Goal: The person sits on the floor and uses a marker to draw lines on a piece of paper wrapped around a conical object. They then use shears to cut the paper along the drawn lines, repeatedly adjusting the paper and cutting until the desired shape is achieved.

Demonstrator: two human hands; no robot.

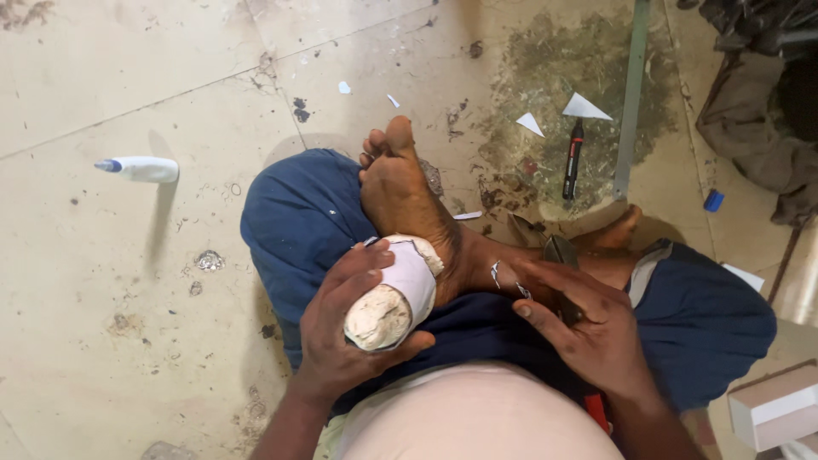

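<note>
Seated cross-legged on the stained floor tiles (128, 281), the person's left hand (341, 328) wraps a paper-banded, pale clay-like cylinder (388, 302) above the lap, while the right hand (588, 328) clasps grey metal scissors (561, 264).

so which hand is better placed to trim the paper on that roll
Probably the right hand: it holds the scissors, blades pointing away from the body, beside the foot. The left hand is wrapped around the paper-wrapped roll, so it seems better suited to steadying it.
</note>
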